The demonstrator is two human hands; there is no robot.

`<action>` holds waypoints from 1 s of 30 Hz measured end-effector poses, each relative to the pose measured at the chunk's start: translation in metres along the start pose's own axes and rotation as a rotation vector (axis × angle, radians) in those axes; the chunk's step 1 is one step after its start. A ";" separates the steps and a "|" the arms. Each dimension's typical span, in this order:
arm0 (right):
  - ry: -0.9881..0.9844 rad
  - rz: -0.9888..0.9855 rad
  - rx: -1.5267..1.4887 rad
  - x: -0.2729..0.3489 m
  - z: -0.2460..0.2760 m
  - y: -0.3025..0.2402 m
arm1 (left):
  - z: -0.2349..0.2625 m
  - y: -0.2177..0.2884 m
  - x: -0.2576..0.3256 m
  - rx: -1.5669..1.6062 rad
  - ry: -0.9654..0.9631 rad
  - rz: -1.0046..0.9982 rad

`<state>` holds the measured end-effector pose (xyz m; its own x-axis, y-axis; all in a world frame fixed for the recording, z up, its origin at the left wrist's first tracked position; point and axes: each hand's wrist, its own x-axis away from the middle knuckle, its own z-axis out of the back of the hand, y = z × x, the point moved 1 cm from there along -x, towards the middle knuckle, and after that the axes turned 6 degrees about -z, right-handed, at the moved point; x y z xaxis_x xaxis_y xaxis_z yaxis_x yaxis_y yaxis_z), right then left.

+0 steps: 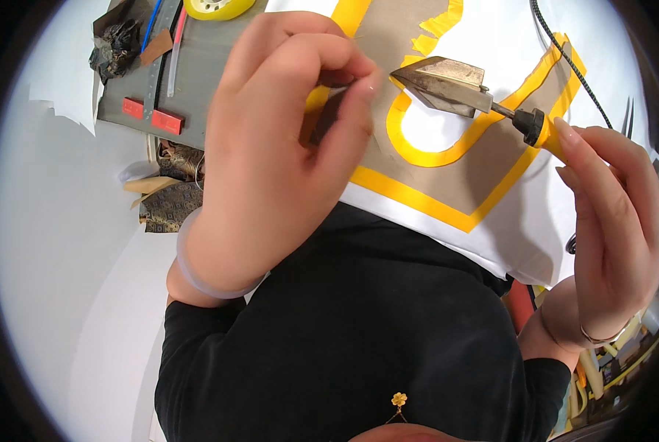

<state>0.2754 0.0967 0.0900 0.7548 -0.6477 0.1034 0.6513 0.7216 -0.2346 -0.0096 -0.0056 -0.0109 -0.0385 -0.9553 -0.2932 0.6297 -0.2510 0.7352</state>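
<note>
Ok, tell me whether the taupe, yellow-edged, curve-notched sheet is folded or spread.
Spread, where visible: the sheet lies flat on white cloth, yellow borders showing.

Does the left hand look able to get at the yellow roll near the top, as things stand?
Probably yes: the left hand is close to the yellow roll, and nothing visible blocks the way, though whether that hand already holds something is unclear.
</note>
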 end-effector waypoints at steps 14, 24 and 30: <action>0.015 0.072 -0.017 0.015 0.002 0.036 | -0.013 0.023 -0.005 -0.188 -0.032 0.005; 0.027 0.083 -0.013 0.022 0.003 0.031 | -0.005 0.018 -0.008 -0.148 -0.046 0.044; 0.066 0.039 0.012 0.024 -0.002 0.017 | -0.004 0.015 -0.009 -0.125 -0.054 0.052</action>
<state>0.3045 0.0924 0.0870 0.7731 -0.6336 0.0308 0.6229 0.7492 -0.2251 0.0032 -0.0002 -0.0001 -0.0426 -0.9743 -0.2211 0.7232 -0.1827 0.6660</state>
